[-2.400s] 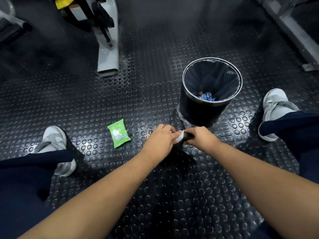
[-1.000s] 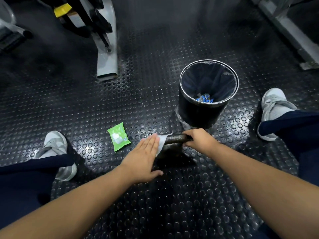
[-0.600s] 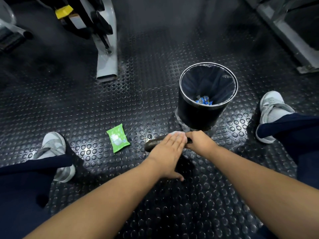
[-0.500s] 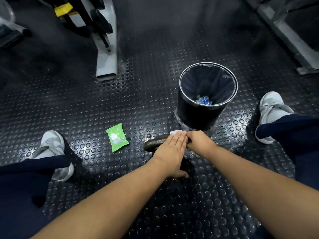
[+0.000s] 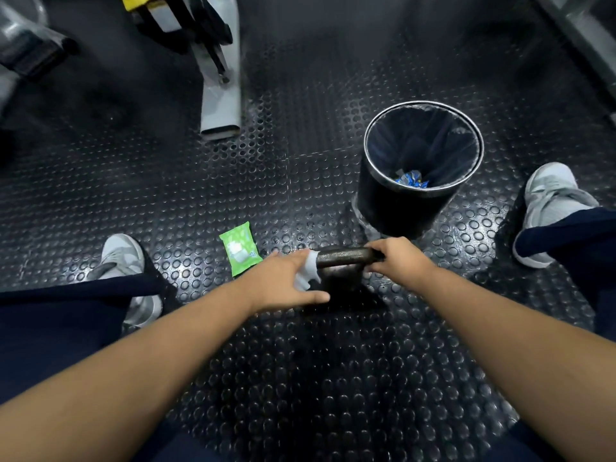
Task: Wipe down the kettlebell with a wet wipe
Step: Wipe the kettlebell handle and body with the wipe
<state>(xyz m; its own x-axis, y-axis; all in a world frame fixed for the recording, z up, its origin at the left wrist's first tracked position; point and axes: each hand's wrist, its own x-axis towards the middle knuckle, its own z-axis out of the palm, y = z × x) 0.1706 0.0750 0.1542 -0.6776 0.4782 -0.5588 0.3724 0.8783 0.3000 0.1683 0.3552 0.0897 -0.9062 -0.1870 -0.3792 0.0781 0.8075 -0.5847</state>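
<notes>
A dark kettlebell (image 5: 343, 261) stands on the studded rubber floor between my feet, its handle lying across. My right hand (image 5: 396, 258) grips the handle's right end. My left hand (image 5: 283, 281) lies flat, fingers straight, pressing a white wet wipe (image 5: 308, 271) against the handle's left end and the bell's left side. The bell's body is mostly in shadow under the hands.
A green wet-wipe pack (image 5: 240, 252) lies on the floor left of the kettlebell. A black lined bin (image 5: 413, 168) with blue wrappers stands just behind it. My grey shoes (image 5: 130, 271) (image 5: 550, 205) flank the spot. A grey machine foot (image 5: 221, 95) is at the back left.
My left hand has slid the wipe from the handle's right part back to its left end. The right hand has kept its grip on the handle.
</notes>
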